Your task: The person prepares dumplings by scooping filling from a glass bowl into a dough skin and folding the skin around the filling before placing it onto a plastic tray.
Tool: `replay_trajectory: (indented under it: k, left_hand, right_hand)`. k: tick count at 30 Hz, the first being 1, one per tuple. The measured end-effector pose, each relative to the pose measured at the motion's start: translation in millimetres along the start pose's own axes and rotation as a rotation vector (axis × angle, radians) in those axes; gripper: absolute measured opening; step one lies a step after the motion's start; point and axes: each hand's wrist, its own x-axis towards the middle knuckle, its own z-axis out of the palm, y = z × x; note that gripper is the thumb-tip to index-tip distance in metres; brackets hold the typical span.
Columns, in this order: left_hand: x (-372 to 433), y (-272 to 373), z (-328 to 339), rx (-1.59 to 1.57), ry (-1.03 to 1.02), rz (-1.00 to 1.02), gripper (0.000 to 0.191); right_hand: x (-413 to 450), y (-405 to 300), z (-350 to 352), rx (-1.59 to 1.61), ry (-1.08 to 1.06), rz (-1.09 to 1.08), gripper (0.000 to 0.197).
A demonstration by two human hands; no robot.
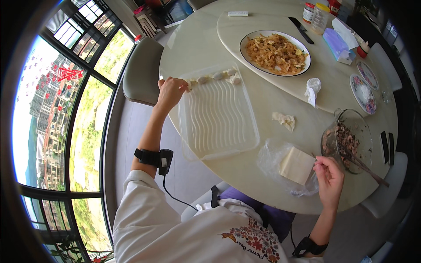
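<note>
My left hand [171, 93] is at the far left corner of a clear plastic tray [218, 118] with wavy ridges, its fingertips on a small wrapped dumpling [188, 86]. Several more dumplings [218, 76] lie in a row along the tray's far edge. My right hand [330, 177] has thumb and finger together at the corner of a stack of square dough wrappers [297, 165]; whether it pinches one is not plain. The stack lies on a clear plastic bag [273, 154]. Just beyond that hand, a glass bowl [366, 131] holds minced filling [348, 141] and a pair of chopsticks [365, 167].
A plate of cooked noodle-like food [276, 52] stands on the raised round centre. Crumpled pieces [284, 121], a tissue [312, 88], a tissue pack [338, 42], a knife [304, 33], jars [319, 19], and patterned plates [361, 93] surround it. A chair [143, 70] stands at left.
</note>
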Motion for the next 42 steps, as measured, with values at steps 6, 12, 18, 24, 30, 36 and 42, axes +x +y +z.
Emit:
replay_trajectory:
  k: [6, 12, 18, 24, 30, 36, 42]
  left_hand:
    - [3, -9, 8, 0.077, -0.090, 0.040, 0.013]
    - [2, -10, -2, 0.036, -0.115, 0.035, 0.012]
    - [-4, 24, -29, -0.333, 0.159, -0.012, 0.026]
    - [-72, 192, -10, -0.820, -0.207, 0.688, 0.026]
    - [-109, 241, 16, -0.786, -0.421, 0.981, 0.030]
    - [-111, 246, 21, -0.768, -0.368, 0.951, 0.020]
    - [-107, 250, 12, -0.708, -0.305, 0.892, 0.012]
  right_hand:
    - [-1, -2, 0, -0.011, 0.012, -0.015, 0.014]
    - [-2, -2, -2, -0.024, 0.023, -0.012, 0.013]
    - [-1, -5, -4, -0.025, 0.046, 0.003, 0.013]
    - [7, -3, 1, -0.020, 0.064, -0.027, 0.013]
    - [0, -13, -4, -0.078, 0.052, -0.062, 0.013]
    - [-12, -5, -10, -0.067, 0.078, -0.049, 0.012]
    - [-15, 3, -8, -0.037, 0.061, -0.122, 0.012]
